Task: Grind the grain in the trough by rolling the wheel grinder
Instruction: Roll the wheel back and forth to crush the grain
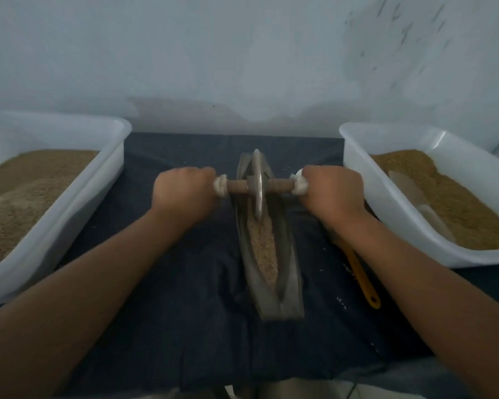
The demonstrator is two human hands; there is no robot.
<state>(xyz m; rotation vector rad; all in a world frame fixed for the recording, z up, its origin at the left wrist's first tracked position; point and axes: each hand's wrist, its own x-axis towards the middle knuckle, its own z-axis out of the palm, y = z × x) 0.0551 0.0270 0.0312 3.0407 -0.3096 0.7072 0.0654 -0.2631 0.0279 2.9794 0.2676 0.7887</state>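
Observation:
A narrow boat-shaped metal trough (pixel 288 286) lies lengthwise on a dark blue cloth, with tan grain (pixel 264 246) along its groove. The wheel grinder (pixel 258 187), a thin metal disc on a brown axle, stands upright in the far part of the trough. My left hand (pixel 183 191) grips the axle's left end, which is wrapped in white cloth. My right hand (pixel 333 190) grips the wrapped right end. Both arms reach forward, one on each side of the trough.
A white plastic tub (pixel 98 180) holding brown grain stands on the left. A second white tub (pixel 386 203) with grain and a pale scoop stands on the right. A yellow-handled tool (pixel 363 280) lies on the blue cloth (pixel 170 312) under my right forearm. A pale wall rises just behind.

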